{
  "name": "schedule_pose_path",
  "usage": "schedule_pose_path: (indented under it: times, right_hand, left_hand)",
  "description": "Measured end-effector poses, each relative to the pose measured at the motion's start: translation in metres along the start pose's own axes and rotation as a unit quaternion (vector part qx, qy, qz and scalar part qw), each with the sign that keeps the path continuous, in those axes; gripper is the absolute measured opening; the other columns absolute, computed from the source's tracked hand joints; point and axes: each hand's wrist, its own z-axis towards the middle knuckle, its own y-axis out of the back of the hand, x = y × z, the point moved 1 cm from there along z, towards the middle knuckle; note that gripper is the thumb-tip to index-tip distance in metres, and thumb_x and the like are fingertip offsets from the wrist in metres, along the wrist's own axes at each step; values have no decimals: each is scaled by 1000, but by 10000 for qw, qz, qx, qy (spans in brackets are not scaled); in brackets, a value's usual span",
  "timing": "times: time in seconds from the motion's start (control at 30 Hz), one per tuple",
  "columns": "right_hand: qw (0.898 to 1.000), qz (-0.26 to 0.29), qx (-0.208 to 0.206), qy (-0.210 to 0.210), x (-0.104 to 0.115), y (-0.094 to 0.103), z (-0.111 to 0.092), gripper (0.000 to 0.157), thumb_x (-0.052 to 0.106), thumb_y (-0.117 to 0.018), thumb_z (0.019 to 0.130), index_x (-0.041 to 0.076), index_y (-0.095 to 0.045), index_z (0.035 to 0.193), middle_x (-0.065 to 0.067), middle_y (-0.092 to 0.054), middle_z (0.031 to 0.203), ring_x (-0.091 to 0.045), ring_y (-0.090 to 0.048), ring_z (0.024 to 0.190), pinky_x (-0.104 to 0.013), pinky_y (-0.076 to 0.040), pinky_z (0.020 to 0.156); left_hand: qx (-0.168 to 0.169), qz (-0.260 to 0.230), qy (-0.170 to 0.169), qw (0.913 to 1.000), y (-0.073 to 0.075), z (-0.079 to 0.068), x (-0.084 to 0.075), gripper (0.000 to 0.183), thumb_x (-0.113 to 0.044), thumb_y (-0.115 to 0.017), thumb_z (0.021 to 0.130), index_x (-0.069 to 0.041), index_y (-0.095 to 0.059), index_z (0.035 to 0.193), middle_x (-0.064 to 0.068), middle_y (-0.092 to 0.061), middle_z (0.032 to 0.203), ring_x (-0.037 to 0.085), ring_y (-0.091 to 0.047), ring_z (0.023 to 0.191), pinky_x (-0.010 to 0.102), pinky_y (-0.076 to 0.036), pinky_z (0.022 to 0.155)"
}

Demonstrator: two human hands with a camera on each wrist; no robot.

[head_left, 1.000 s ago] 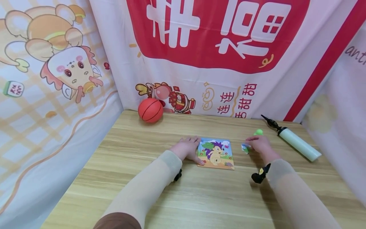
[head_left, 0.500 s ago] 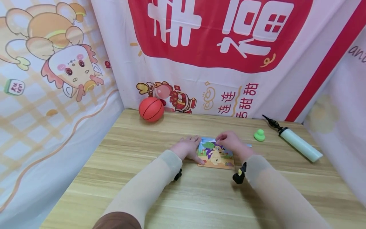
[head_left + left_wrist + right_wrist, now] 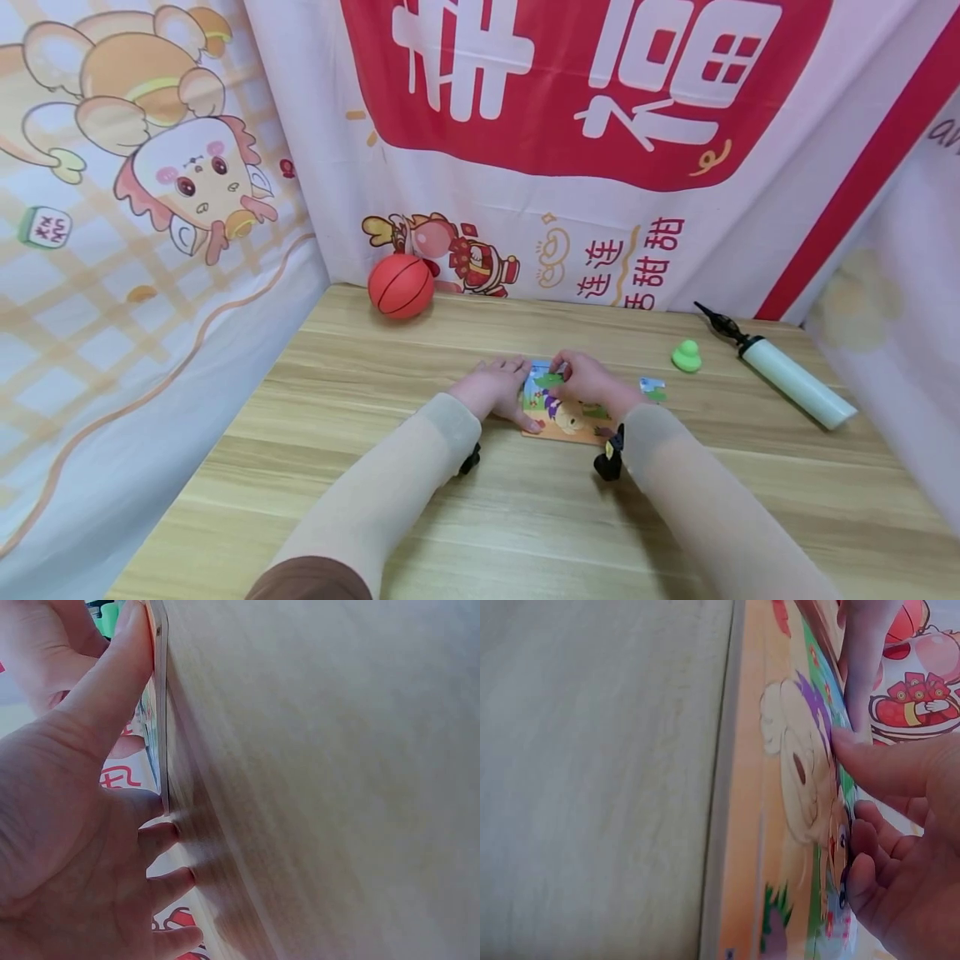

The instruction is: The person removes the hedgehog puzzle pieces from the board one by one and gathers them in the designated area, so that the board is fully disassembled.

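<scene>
Orange, blue and green, a flat square puzzle board with a cartoon hedgehog [image 3: 558,425] lies on the pale wood-grain surface [image 3: 570,517], near its middle. Shallow as it is, the board acts as the holder here: its picture lies within it, and in the right wrist view a thin seam runs parallel to the near edge, inside the orange border.

The left hand [image 3: 493,392] is at the board's left side, its grip spread: the thumb lies on the near left corner, the index finger meets the edge, and the other fingertips rest on the surface. The right hand [image 3: 588,383] is over the upper part of the picture, thumb touching it and fingers bent; I cannot tell whether that grip pinches a piece.

Outside the board, to its right, a small loose blue-white and green puzzle piece [image 3: 652,388] lies just beyond the right cuff. Farther right is a rounded lime-green toy [image 3: 686,358], then a pale mint cylindrical pump with a black nozzle [image 3: 797,383]. At the back left, an orange-red ball with black lines [image 3: 401,286] is near the printed white-and-red cloth [image 3: 420,187].
</scene>
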Motion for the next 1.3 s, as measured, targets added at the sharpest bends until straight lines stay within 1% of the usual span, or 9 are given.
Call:
schedule_pose_path:
  times: [0.13,0.2,0.3,0.37,0.57,0.7,1.03,1.13,1.3]
  right_hand:
    - [9994,240,38,-259,3,-2,1,36,9,-78,85,9,-59,116,-12,-56,106,-27,-54,91,-39,-46,77]
    - [9986,384,34,-369,4,-3,2,36,7,-77,85,9,-59,116,-12,-55,109,-28,-54,95,-40,-46,80]
    - [9979,494,-18,-417,5,-4,3,35,5,-76,84,8,-59,114,-13,-55,109,-29,-53,95,-40,-46,79]
    - [9977,520,-77,-423,5,-5,4,32,4,-75,85,8,-59,113,-13,-55,107,-29,-53,94,-40,-46,78]
    - [9980,362,-340,-402,3,-10,5,19,9,-70,91,8,-59,106,-11,-56,96,-26,-54,86,-37,-45,71]
    - [9972,298,-533,-440,3,-12,6,15,10,-68,93,8,-58,103,-10,-57,93,-25,-54,83,-36,-45,69]
    - [9950,195,-754,-621,3,-15,6,11,12,-66,96,10,-58,103,-9,-59,93,-25,-55,83,-36,-46,72]
    - [9946,202,-799,-631,3,-15,6,11,12,-65,96,10,-57,104,-9,-58,94,-25,-55,84,-37,-45,73]
    - [9946,237,-813,-593,2,-15,5,10,13,-64,97,10,-57,104,-9,-57,95,-25,-54,85,-36,-45,73]
  left_hand:
    - [54,3,64,10000,-5,9,3,126,-80,-70,65,-16,-16,160,2,-12,165,29,-12,149,55,-9,117]
    - [71,19,104,9999,-6,9,4,128,-81,-70,63,-17,-15,160,2,-11,165,28,-12,149,55,-9,117]
    - [53,38,109,9999,-5,8,4,128,-80,-70,64,-16,-15,160,2,-12,165,29,-12,149,54,-9,117]
    - [64,12,121,9999,-2,2,2,127,-80,-70,65,-16,-15,160,1,-11,165,27,-11,149,52,-8,118]
    - [33,45,62,10000,-2,1,2,124,-79,-69,67,-16,-15,160,1,-12,165,27,-12,149,53,-9,118]
    - [20,32,36,10000,-2,-1,1,123,-76,-70,69,-15,-15,160,2,-11,165,27,-12,149,52,-9,118]
    - [-29,32,29,10000,-3,1,0,123,-77,-70,69,-16,-16,160,2,-12,165,28,-12,149,54,-10,117]
    - [-52,59,-23,10000,-3,0,0,121,-76,-70,71,-14,-16,160,4,-12,165,30,-13,149,53,-11,117]
    - [-78,70,-45,9999,-3,1,1,123,-78,-70,68,-15,-16,160,3,-13,164,30,-13,149,54,-11,117]
